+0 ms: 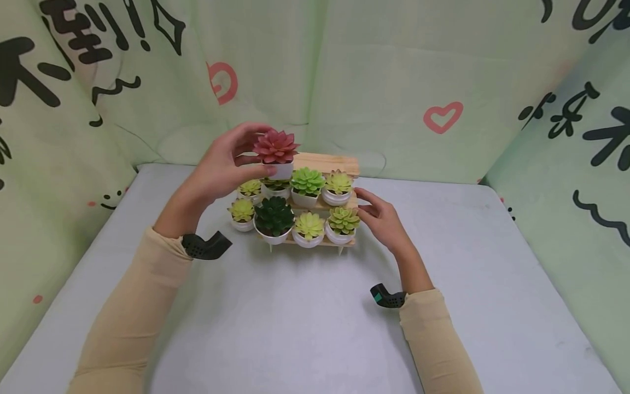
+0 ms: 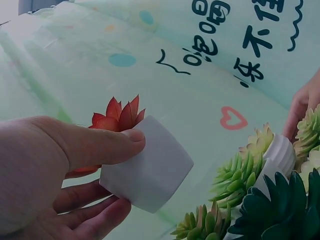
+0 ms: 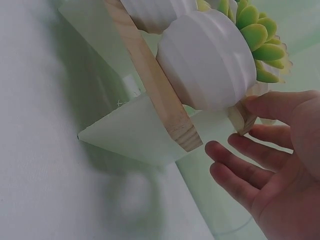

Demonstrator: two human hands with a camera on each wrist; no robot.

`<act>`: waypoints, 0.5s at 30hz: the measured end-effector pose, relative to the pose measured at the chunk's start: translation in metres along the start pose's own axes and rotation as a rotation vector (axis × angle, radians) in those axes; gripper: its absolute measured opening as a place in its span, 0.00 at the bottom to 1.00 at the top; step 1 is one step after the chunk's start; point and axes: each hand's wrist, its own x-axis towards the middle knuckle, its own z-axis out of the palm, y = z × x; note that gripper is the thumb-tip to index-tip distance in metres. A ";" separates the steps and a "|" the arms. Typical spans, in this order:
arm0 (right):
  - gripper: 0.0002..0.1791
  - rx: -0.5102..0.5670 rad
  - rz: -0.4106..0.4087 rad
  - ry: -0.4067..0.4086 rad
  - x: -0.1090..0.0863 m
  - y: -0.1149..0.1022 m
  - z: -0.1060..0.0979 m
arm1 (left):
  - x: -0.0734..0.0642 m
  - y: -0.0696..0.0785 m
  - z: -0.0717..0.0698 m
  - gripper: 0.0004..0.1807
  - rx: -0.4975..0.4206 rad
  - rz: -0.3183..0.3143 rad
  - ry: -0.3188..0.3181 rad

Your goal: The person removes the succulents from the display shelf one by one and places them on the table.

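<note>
A red succulent in a white pot [image 1: 279, 171] is up in my left hand [image 1: 221, 164], above the back left of a tiered wooden plant stand [image 1: 328, 162]. In the left wrist view, the thumb lies across the tilted pot's side and the fingers curl behind and under it. My right hand [image 1: 384, 219] is at the stand's right end; in the right wrist view, thumb and index finger pinch the end of a wooden board [image 3: 241, 120], other fingers loose below. A dark green succulent [image 1: 274, 216] and a yellow-green one [image 1: 343, 220] are in the front row.
Several other potted succulents fill the two lower tiers, among them a bright green one [image 1: 307, 181]. A small yellow one [image 1: 242, 210] is at the left end. The white table [image 1: 295, 323] ends at a printed green curtain [image 1: 384, 82] behind.
</note>
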 end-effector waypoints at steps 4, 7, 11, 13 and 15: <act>0.28 0.008 0.006 -0.006 0.002 0.001 0.001 | -0.007 -0.005 -0.005 0.34 0.008 -0.015 0.021; 0.28 0.008 0.020 -0.009 0.002 0.001 0.001 | -0.012 -0.008 -0.008 0.33 0.011 -0.018 0.034; 0.28 0.011 0.022 -0.011 0.002 0.000 0.001 | -0.018 -0.012 -0.011 0.33 0.011 -0.025 0.040; 0.28 0.013 0.018 -0.010 0.001 0.000 0.000 | -0.021 -0.014 -0.011 0.34 0.012 -0.028 0.042; 0.28 0.014 0.015 -0.009 0.000 0.000 0.000 | -0.023 -0.016 -0.012 0.34 0.015 -0.030 0.046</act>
